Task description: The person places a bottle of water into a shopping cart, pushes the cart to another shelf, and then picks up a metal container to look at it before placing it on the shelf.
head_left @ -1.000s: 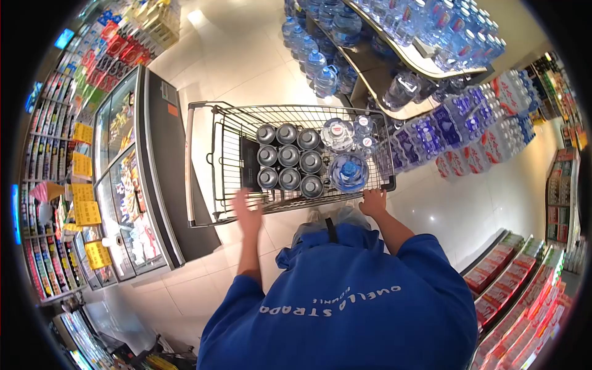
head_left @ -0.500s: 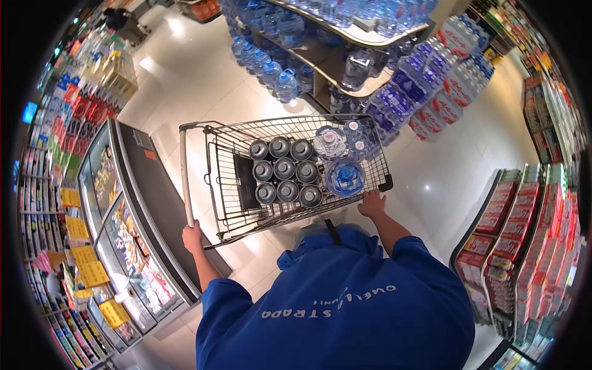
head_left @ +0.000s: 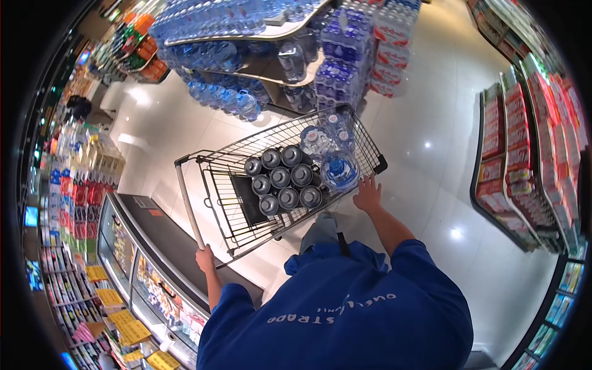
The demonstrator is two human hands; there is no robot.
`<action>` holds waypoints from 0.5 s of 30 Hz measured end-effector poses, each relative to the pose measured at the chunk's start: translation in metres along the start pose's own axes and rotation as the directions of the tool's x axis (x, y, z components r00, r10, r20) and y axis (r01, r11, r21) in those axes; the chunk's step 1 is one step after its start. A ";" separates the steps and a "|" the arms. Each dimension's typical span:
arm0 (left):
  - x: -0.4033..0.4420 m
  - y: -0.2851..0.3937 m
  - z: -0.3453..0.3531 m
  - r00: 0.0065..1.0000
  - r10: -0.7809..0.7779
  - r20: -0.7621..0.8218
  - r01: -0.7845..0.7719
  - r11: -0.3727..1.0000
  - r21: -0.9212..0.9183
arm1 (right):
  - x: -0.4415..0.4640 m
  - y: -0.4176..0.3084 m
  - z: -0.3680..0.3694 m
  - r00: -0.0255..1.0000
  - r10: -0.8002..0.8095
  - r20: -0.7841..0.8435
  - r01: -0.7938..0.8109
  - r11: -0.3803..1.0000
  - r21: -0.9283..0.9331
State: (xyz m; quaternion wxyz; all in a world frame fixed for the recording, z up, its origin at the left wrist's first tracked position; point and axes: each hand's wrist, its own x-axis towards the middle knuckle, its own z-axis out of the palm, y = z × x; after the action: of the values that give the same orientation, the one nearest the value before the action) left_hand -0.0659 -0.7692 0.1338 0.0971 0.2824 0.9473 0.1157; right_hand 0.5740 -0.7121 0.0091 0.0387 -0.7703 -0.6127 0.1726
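A wire shopping cart (head_left: 217, 213) stands slanted in front of my body. My left hand (head_left: 205, 257) is wrapped round the lower end of its handle bar (head_left: 190, 206). With fingers spread, my right hand (head_left: 368, 195) rests against the cart's near side rim, by the front corner. Inside the cart are several dark cans with silver tops (head_left: 280, 177) in rows, a large blue-capped water bottle (head_left: 339, 172) beside my right hand, and clear bottles with white and red caps (head_left: 316, 140) behind it.
Shelves of bottled water (head_left: 237, 55) and purple-wrapped packs (head_left: 341, 58) rise beyond the cart's front. A glass-topped freezer (head_left: 157, 277) runs along the lower left, close to the handle. Shelves of red boxes (head_left: 517, 132) stand at the right. Tiled floor (head_left: 425, 179) lies between.
My left hand has moved from above the cart's near side to the handle and closed on it. The cart has turned, its front swinging up and away; the surroundings have shifted in view.
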 end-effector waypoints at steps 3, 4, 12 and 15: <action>0.004 -0.047 -0.007 0.994 0.104 -0.014 -0.104 0.995 0.004 | -0.078 -0.008 0.026 0.986 0.048 -0.159 -0.032 0.994 0.107; -0.013 -0.037 -0.013 0.992 0.127 0.021 -0.127 0.992 0.002 | -0.094 -0.007 0.026 0.983 0.079 -0.167 -0.053 0.986 0.156; -0.055 -0.056 -0.016 0.911 0.318 0.264 -0.308 0.948 -0.081 | -0.219 -0.014 0.145 0.969 0.188 0.159 -0.245 0.800 0.548; -0.088 -0.041 -0.006 0.869 0.365 0.335 -0.373 0.927 -0.042 | -0.247 -0.009 0.163 0.966 0.184 0.183 -0.257 0.774 0.578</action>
State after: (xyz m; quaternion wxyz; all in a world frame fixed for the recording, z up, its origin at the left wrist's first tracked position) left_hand -0.0157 -0.8526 0.1386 0.2304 0.4745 0.8466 0.0707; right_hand 0.4677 -0.9713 -0.0870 0.2231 -0.7738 -0.4336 0.4043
